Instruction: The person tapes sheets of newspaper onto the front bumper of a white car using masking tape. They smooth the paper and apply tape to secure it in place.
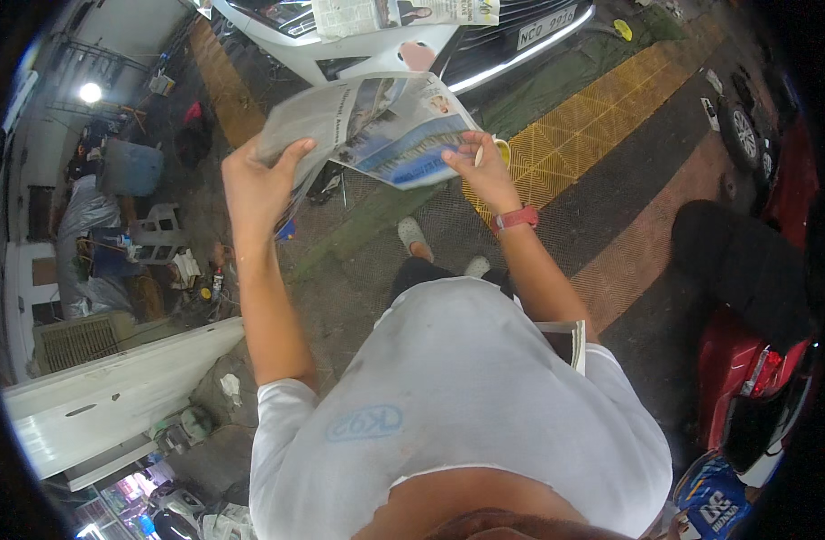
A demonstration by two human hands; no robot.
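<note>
The patterned floor (592, 288) runs under everything, with a yellow tiled strip (601, 121) crossing it on the right. The white car (282, 38) stands at the top, front end toward the person, a printed newspaper page (349, 18) lying over its front and a pinkish patch (419, 56) on its bodywork. Part of a red car (723, 360) shows at the right rim, with a spoked wheel (743, 135) farther up that side. A long white panel (115, 396) slants across the lower left. Between the person and the white car, the newspaper sheet (403, 121) is held up, spread and tilted; whether its top edge touches the car cannot be told. Folded paper (567, 344) is tucked by the right arm. The left hand (268, 175) is clamped on the sheet's left side, fingers mostly hidden behind it. The right hand (484, 169) pinches its right edge, a red wristband (518, 219) below. Smallest, a yellowish ring (503, 153), perhaps tape, sits against the right fingers.
</note>
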